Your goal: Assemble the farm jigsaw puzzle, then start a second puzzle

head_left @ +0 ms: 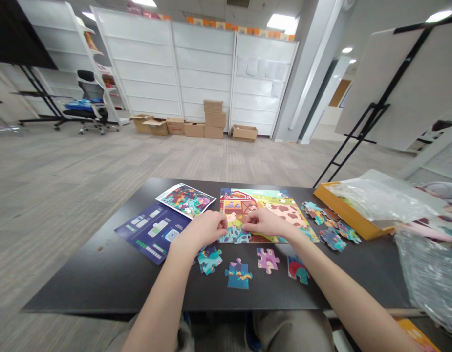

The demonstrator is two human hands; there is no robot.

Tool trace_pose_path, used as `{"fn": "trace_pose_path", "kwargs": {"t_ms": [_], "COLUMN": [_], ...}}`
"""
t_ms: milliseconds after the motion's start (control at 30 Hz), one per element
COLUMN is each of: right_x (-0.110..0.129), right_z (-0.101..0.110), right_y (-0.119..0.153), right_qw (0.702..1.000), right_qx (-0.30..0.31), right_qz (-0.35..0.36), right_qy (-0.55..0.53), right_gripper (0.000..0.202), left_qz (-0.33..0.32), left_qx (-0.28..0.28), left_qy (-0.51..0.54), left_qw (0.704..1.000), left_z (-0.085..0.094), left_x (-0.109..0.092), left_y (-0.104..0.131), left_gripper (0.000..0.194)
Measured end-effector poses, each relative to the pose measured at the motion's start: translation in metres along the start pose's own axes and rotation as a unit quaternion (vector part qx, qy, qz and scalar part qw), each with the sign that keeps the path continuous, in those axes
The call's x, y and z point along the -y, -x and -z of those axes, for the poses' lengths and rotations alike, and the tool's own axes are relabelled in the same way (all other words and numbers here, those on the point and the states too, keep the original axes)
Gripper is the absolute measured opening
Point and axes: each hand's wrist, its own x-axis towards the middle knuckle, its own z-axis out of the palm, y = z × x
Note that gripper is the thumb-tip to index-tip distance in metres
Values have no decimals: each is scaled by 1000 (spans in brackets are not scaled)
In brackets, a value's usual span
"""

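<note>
A farm picture board (280,198) with a red barn and a spotted cow lies on the table. Joined blue jigsaw puzzle pieces (235,236) rest on its near left part. My left hand (207,227) has curled fingers at the left side of these pieces. At their right side, my right hand (265,222) pinches at a puzzle piece, its fingertips partly hidden. Nearer to me lie loose puzzle pieces: a teal one (210,260), a blue one (239,275), a purple one (267,260) and a dark one with red (297,269).
A picture sheet (187,199) and a dark blue leaflet (148,232) lie left of the board. To its right are a heap of puzzle pieces (332,227), a yellow box (352,212) and clear plastic wrapping (427,269). Cardboard boxes (214,120) stand far behind.
</note>
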Motion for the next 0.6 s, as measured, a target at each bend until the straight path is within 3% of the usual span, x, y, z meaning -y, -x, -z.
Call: {"fn": "trace_pose_path", "kwargs": {"t_ms": [433,600], "right_x": [1,4], "right_z": [-9,1], "right_y": [3,8], "right_qw": [995,996], "right_qx": [-43,-43], "right_qz": [3,11], "right_qy": [90,75], "right_gripper": [29,30], "left_qz": [16,29], "left_qx": [-11,0], "left_qy": [-51,-74], "left_qw": [998,997], "left_z": [-6,-9], "left_x": [-9,-9], "left_y": [-2,-6], "left_gripper": [22,23]}}
